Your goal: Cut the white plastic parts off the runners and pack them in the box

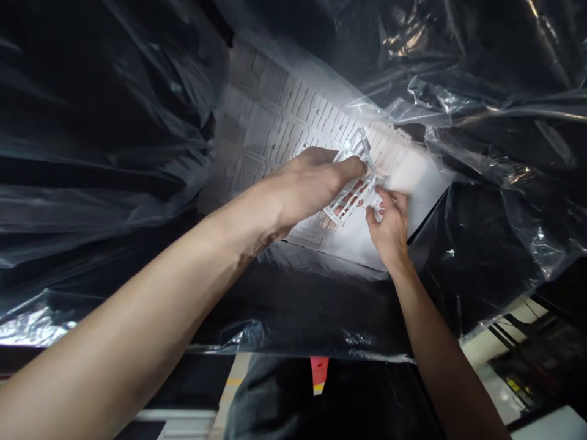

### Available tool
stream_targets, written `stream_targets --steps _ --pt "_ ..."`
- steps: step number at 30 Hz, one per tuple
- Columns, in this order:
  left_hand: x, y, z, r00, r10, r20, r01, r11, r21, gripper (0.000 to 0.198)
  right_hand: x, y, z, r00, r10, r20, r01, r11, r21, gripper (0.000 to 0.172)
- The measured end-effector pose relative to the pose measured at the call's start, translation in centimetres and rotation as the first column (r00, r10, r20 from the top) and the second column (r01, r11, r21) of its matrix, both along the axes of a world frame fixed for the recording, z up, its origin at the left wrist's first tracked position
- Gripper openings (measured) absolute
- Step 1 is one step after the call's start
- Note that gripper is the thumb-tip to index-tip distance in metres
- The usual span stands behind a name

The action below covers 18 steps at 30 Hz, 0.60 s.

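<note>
My left hand (321,180) is wrapped round a white plastic frame (342,211) with slots and crossbars, which hangs tilted above a printed sheet. Just to the right of the frame is my right hand (391,220), its thumb and forefinger curved toward each other near the frame's edge. Whether something small sits between those fingertips is too small to tell. Under both hands lies the white sheet (257,122), printed with rows of outlined shapes; its right part is plain white.
Dark surfaces under crinkled clear plastic film (458,104) surround the sheet on all sides. Below the front edge, a red and yellow object (319,373) shows between the person's legs. Blurred equipment stands at the lower right.
</note>
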<state>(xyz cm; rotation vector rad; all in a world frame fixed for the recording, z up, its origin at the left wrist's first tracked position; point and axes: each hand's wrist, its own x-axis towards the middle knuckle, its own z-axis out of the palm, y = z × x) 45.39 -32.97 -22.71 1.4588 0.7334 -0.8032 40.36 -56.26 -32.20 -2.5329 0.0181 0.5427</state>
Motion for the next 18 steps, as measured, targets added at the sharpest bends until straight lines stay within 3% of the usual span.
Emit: stream_targets --steps 10,14,16,18 --pt "0.1 0.0 0.2 1.000 -0.009 0.012 0.009 1.000 0.000 0.027 0.2 0.2 -0.3 0.999 -0.026 0.033 0.025 1.000 0.015 0.056" --pt "0.2 0.0 0.7 0.999 -0.038 -0.019 0.039 0.998 0.042 0.030 1.1 0.8 1.8 0.995 -0.092 0.029 0.091 0.995 0.052 0.046" --pt "0.1 0.1 0.8 0.997 -0.064 -0.043 0.067 0.996 0.067 0.034 1.5 1.5 3.4 0.988 -0.156 -0.017 0.156 0.972 0.174 0.040" --pt "0.0 0.3 0.8 0.992 -0.098 -0.077 0.105 0.990 0.091 0.039 1.9 2.3 5.2 0.969 -0.223 -0.110 0.248 0.901 0.357 0.042"
